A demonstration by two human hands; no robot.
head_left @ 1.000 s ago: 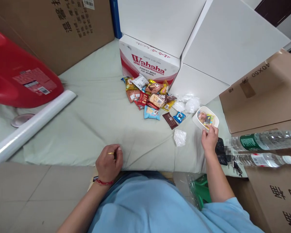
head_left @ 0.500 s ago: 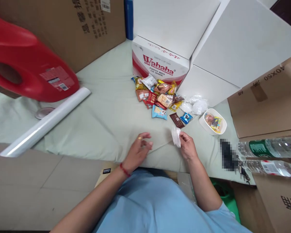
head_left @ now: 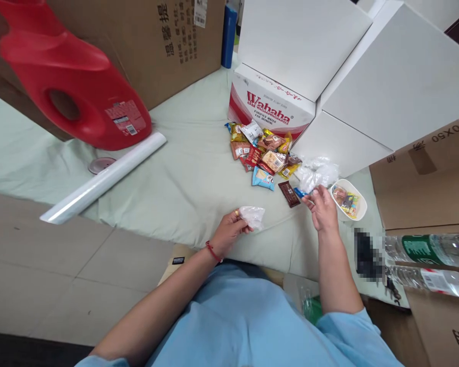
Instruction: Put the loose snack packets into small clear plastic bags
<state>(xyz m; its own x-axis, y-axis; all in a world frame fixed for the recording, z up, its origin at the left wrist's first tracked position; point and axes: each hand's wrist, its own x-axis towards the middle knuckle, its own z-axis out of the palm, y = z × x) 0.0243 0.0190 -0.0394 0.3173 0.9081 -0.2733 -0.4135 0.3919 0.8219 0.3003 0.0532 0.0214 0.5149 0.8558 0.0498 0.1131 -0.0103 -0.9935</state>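
Left of white bowl (head_left: 361,208), left hand (head_left: 231,229): pinching newly passed plastic (head_left: 254,216).
Beside bowl, right hand (head_left: 323,209): freed of plastic, half-open; cannot tell if empty.

Green cloth (head_left: 191,173) is carrying snack pile (head_left: 273,161), crumpled plastic (head_left: 317,174), white tub (head_left: 362,208), Wahaha carton (head_left: 271,109), red jug (head_left: 94,104), white roll (head_left: 107,176). Pixelated dark item (head_left: 367,255) is sitting far right, can't tell what.

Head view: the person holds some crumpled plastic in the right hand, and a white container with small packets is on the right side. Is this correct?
Not quite: the head view shows the crumpled plastic in the left hand, not the right hand. The white container is indeed on the right.
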